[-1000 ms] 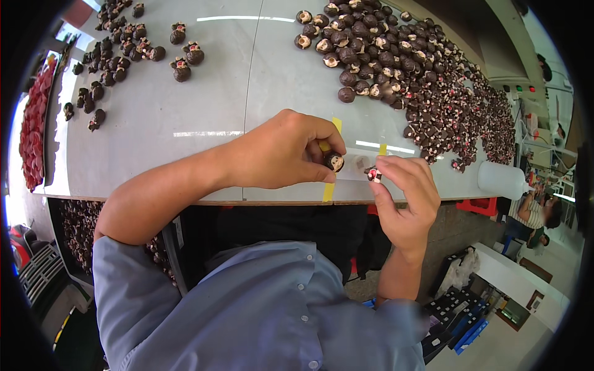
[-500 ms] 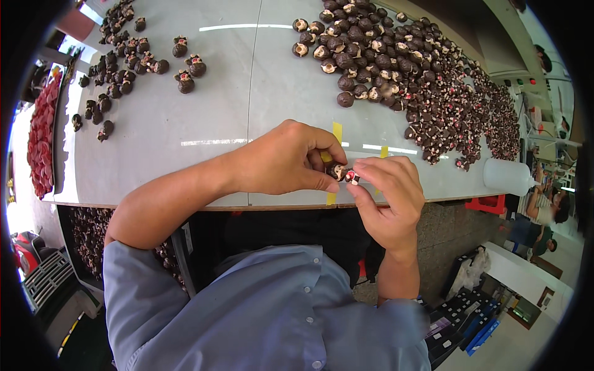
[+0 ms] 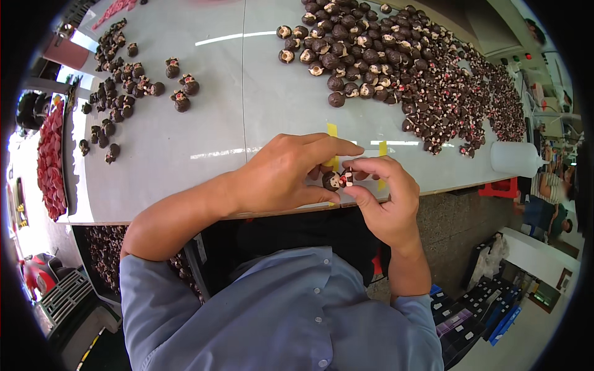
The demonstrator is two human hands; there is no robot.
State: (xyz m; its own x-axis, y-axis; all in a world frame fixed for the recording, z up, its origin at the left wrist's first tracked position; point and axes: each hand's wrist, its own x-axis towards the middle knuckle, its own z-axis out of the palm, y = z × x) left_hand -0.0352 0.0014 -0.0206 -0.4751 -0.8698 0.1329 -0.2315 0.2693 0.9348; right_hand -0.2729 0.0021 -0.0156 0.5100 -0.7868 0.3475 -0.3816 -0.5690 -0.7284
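Note:
Over the table's front edge, a small figurine head point(image 3: 331, 180) with dark brown hair and a pale face lies between the thumb and curled fingers of my left hand point(image 3: 281, 170). That hand's index finger stretches out to the right above it. My right hand point(image 3: 391, 195) pinches a little dark figurine body point(image 3: 348, 178) with red and pale patches between thumb and fingertips. Head and body meet, side by side in a line; whether they are fixed together I cannot tell. Yellow tape strips point(image 3: 382, 148) on the table lie just beyond and under the hands.
Loose heads point(image 3: 334, 62) pile at the back right, with many small bodies point(image 3: 433, 117) beside them. Whole figurines point(image 3: 127, 83) stand at the left, near a tray of red pieces point(image 3: 51, 161). A white plastic bottle point(image 3: 515, 159) lies by the right edge. People are in the right background.
My left index finger has lifted and straightened to the right. The head and body have come together, turned more face up. The whole view has shifted slightly.

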